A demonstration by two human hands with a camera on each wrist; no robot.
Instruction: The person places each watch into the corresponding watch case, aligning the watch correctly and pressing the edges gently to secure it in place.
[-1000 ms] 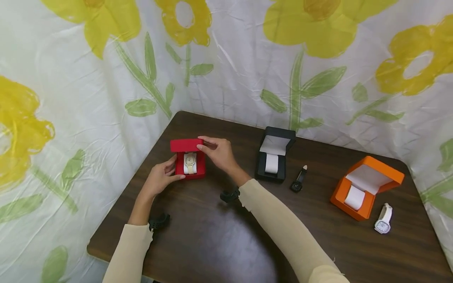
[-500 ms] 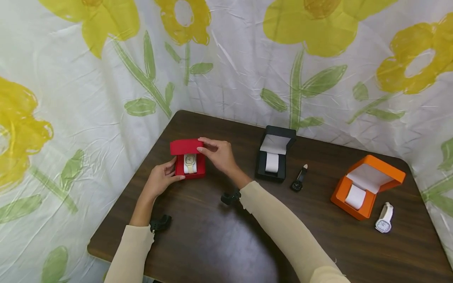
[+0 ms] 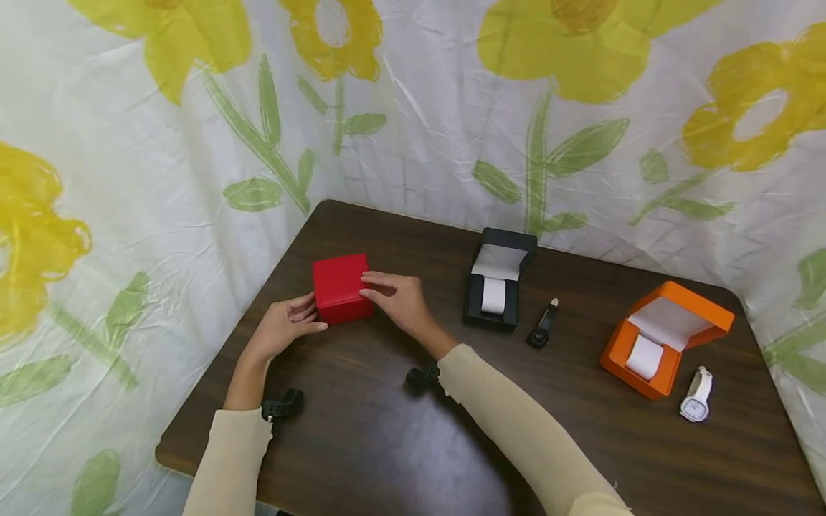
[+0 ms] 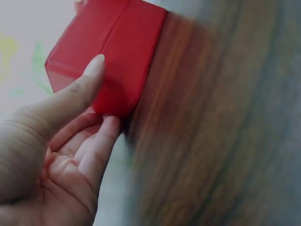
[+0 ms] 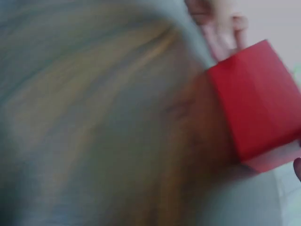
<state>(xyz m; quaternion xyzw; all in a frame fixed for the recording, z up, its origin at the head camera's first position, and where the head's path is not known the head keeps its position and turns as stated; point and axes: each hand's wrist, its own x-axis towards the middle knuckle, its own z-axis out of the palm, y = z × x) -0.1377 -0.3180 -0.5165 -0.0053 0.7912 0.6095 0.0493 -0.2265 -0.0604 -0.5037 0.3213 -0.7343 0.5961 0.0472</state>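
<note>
The red watch box (image 3: 340,287) stands on the left part of the table with its lid down, and the watch inside is hidden. My left hand (image 3: 284,328) holds its left front corner, the thumb along the front and the fingers at the left side. In the left wrist view the left thumb (image 4: 87,84) lies against the red face. At the box's right edge, my right hand (image 3: 401,304) pinches the lid between thumb and fingers. Only a sliver of the right fingertips enters the right wrist view, beside the box (image 5: 258,103).
A black watch box (image 3: 476,304) and an orange watch box (image 3: 622,355), both with raised lids and white cushions, stand to the right. A black watch (image 3: 542,326) and a white watch (image 3: 697,398) lie beside them. A flowered curtain (image 3: 426,143) hangs behind the table (image 3: 361,444).
The red box's lid has come down over the watch, with my right hand moving down and toward me on it. My left hand has stayed at the left corner.
</note>
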